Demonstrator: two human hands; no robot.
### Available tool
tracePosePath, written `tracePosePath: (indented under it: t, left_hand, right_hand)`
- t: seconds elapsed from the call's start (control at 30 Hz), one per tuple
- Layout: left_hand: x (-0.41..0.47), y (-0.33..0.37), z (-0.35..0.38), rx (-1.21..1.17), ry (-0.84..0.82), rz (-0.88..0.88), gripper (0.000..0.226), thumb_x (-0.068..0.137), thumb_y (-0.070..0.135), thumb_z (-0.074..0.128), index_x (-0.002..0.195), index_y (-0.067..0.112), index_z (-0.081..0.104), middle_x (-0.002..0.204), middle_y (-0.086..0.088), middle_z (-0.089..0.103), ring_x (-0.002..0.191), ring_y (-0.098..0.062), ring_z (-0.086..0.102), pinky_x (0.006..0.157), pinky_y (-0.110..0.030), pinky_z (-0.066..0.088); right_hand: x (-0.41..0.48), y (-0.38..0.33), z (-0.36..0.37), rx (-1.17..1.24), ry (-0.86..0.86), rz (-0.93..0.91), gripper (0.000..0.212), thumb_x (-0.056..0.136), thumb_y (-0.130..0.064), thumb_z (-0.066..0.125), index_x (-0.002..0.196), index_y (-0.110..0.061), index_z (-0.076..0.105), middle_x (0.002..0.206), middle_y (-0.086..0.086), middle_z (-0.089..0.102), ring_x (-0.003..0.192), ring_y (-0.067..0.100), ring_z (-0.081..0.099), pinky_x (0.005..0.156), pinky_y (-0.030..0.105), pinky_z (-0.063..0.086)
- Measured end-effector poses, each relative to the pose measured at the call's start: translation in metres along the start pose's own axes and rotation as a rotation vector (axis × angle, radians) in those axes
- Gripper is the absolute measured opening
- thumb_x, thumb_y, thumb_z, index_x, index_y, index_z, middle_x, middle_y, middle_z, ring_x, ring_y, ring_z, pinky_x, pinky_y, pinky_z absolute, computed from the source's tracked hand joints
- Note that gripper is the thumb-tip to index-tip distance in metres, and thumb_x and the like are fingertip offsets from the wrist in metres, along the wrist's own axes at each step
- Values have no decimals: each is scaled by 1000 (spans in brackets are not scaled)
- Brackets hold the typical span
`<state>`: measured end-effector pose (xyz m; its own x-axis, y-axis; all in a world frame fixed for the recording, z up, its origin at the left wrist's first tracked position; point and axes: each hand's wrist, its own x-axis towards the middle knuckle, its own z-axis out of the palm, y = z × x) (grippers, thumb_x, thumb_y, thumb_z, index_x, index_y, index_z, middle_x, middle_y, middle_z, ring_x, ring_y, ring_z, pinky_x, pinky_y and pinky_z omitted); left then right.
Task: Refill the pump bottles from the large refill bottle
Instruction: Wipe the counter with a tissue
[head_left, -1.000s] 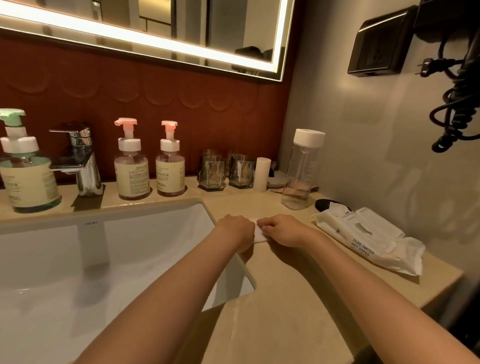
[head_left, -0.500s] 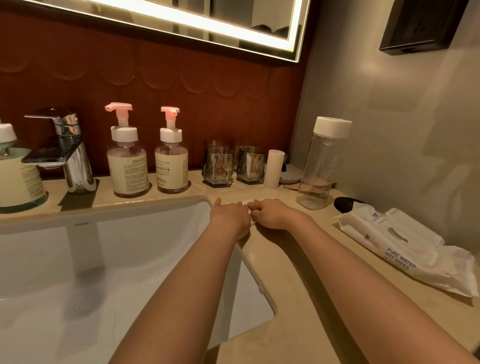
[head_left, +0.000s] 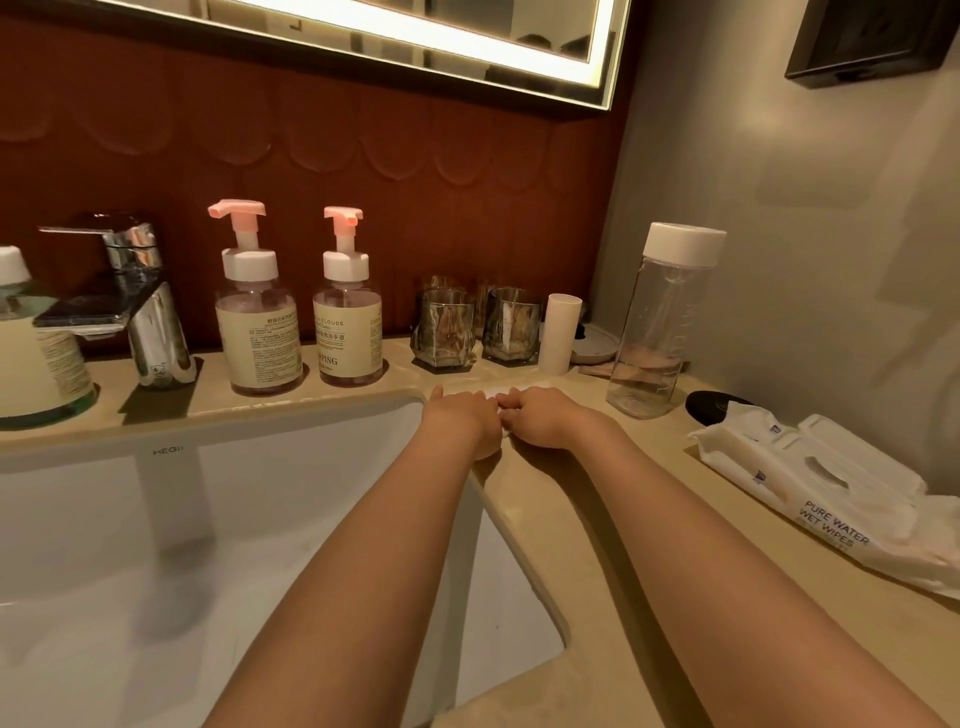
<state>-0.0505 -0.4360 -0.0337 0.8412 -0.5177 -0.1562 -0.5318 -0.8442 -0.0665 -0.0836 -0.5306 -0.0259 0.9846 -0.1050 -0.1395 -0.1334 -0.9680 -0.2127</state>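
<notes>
Beige stone tabletop beside a white sink carries two pink-topped pump bottles by the tap, two glass tumblers and one clear white-capped bottle; the left hand and right hand rest on a white wipe, their grip impossible to tell.

Dark red-brown wall panel with scalloped relief behind counter. Mirror above it, bright warm light strip along its edge. Plain grey wall at right, dark box mounted high on it. Beige stone counter wraps white sink. Chrome tap at back left. Light dim, warm.
</notes>
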Motion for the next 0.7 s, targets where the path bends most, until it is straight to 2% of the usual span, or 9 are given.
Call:
tracePosePath:
  t: [0.33, 0.5, 0.7]
  left_hand:
    - [-28, 36, 2, -36, -21, 64, 51, 102, 26, 25, 150, 19, 11, 156, -5, 17, 142, -26, 21, 115, -49, 3]
    - [-38, 69, 2, -41, -17, 91, 51, 102, 26, 25, 150, 18, 10, 157, -5, 13, 144, -25, 16, 115, -49, -1]
    - [-56, 86, 1, -10, -41, 74, 53, 101, 25, 30, 150, 17, 11, 157, -5, 12, 144, -24, 13, 114, -50, -3]
  right_hand:
    - [-44, 29, -1, 33, -25, 26, 42, 102, -26, 30, 144, -23, 34, 152, 4, 30, 135, 26, 34, 108, 34, 27]
    - [-69, 50, -4, 16, -30, 69, 44, 103, -26, 28, 147, -24, 28, 157, 3, 17, 141, 26, 24, 112, 36, 20]
    - [-89, 55, 0, 52, -19, 94, 45, 102, -25, 30, 147, -26, 26, 157, 0, 17, 140, 24, 26, 113, 35, 21]
